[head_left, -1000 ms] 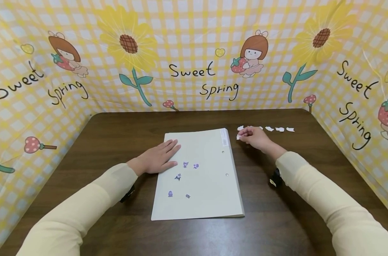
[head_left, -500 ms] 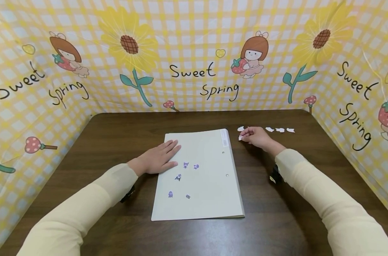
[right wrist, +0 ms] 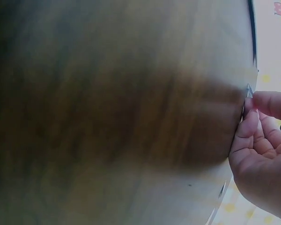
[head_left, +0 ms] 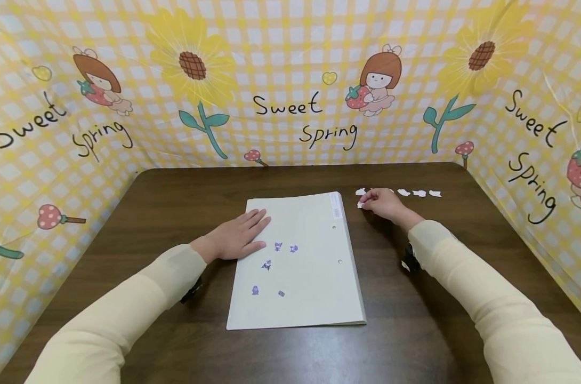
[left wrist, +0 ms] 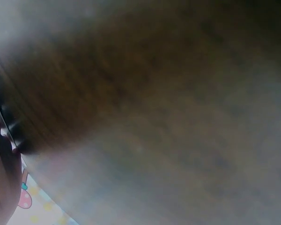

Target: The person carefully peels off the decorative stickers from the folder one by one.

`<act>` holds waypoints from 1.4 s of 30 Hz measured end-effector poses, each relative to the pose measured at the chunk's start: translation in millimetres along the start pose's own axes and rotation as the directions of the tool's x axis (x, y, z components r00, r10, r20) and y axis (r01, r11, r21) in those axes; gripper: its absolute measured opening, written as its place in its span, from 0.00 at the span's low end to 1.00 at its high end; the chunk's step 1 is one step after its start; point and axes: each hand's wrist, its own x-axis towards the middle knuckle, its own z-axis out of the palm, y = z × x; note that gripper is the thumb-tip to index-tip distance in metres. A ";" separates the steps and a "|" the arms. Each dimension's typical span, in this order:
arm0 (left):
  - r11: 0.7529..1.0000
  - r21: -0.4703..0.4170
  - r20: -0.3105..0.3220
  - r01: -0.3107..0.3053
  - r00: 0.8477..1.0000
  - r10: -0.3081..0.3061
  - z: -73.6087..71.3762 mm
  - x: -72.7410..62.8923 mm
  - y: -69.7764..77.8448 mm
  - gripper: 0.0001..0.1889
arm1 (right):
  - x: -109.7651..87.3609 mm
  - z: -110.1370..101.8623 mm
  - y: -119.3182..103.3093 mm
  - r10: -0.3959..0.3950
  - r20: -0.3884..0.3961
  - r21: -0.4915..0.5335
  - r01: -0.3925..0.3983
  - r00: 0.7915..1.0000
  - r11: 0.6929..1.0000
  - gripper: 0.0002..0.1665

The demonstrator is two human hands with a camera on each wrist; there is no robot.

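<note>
My left hand (head_left: 237, 234) rests flat, fingers straight, on the upper left edge of a cream folder (head_left: 309, 298). Small purple cartoon stickers (head_left: 266, 265) are scattered over the folder's left and middle part. To the right of the folder, my right hand (head_left: 386, 205) pinches a small white paper scrap (head_left: 360, 205) between thumb and fingertips, low over the table. The right wrist view shows the same hand (right wrist: 262, 145) from the side, with only a sliver of the scrap visible at the fingertips. In the left wrist view, just the blurred edge of the left hand (left wrist: 2, 178) appears.
A row of white paper scraps (head_left: 419, 194) lies along the back right of the brown table (head_left: 175, 186); the right hand partly covers it. A yellow checked cloth (head_left: 290, 53) surrounds the table at the back and sides. The folder has a label (head_left: 336, 207) at its upper right.
My right hand, still pinching the scrap, has shifted very slightly to the right, and its forearm has drawn a little inward. The left hand and the folder have stayed in place.
</note>
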 end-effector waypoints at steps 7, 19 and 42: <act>1.000 -0.005 0.016 0.012 1.000 -0.012 -0.6 0.6 0.1 0.40 | 0.1 -0.2 1.5 -0.025 0.010 -0.064 0.026 1.000 0.998 0.08; 1.000 -0.002 0.029 0.019 0.999 -0.019 -3.3 0.9 2.1 0.39 | 0.9 -0.4 3.1 -0.035 0.010 -0.075 0.036 0.999 0.997 0.08; 1.000 -0.011 0.012 0.011 1.000 -0.011 0.2 1.4 0.0 0.40 | -0.7 -2.5 5.9 -0.015 0.016 0.014 0.015 1.000 1.000 0.08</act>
